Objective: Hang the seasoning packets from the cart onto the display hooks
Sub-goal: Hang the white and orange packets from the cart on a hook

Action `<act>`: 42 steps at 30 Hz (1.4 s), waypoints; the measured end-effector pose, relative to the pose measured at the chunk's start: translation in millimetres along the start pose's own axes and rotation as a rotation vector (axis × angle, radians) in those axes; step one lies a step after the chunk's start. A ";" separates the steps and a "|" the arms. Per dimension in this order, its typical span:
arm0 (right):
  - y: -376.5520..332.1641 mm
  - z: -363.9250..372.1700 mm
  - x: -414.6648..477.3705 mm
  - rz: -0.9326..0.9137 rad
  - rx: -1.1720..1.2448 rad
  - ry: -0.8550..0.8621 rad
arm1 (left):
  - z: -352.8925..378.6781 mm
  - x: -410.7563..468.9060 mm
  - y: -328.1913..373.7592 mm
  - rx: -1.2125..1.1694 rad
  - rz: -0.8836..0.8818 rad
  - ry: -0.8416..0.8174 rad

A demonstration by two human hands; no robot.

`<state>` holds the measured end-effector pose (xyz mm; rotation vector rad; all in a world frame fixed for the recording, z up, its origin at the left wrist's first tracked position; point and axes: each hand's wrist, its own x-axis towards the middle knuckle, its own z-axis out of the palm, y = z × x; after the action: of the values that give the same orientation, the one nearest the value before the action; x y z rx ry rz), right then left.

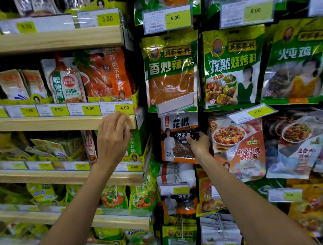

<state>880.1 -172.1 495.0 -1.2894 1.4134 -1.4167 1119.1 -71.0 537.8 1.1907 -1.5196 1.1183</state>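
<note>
Right hand (198,143) pinches the right edge of the peppercorn packet (176,140), thumb on its front. The packet hangs upright in the narrow column between the wooden shelf (64,123) end on the left and the mapo tofu sauce packet (238,148) on the right, just below the clear price-tag holder (176,105). Left hand (113,141) is loosely spread and holds nothing, fingertips at the shelf's front edge.

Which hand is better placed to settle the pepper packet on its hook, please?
Right hand: it grips the packet at its right edge. The left hand is over at the wooden shelf, holding nothing.
</note>
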 end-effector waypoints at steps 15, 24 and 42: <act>19.2 -33.3 -88.6 -0.161 -0.116 -0.015 | -27.9 -8.3 53.9 -0.109 -0.010 -0.039; 114.4 -185.3 -179.3 0.031 -0.113 0.063 | -33.7 -114.8 232.4 -0.920 -0.566 -0.719; 266.7 -542.9 -358.4 0.531 -0.199 0.525 | -53.8 -224.2 641.9 -1.249 -0.525 -1.519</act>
<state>395.9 270.5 242.1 -0.5786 2.0987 -1.3049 528.7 110.8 248.6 1.2420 -2.0514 -1.3585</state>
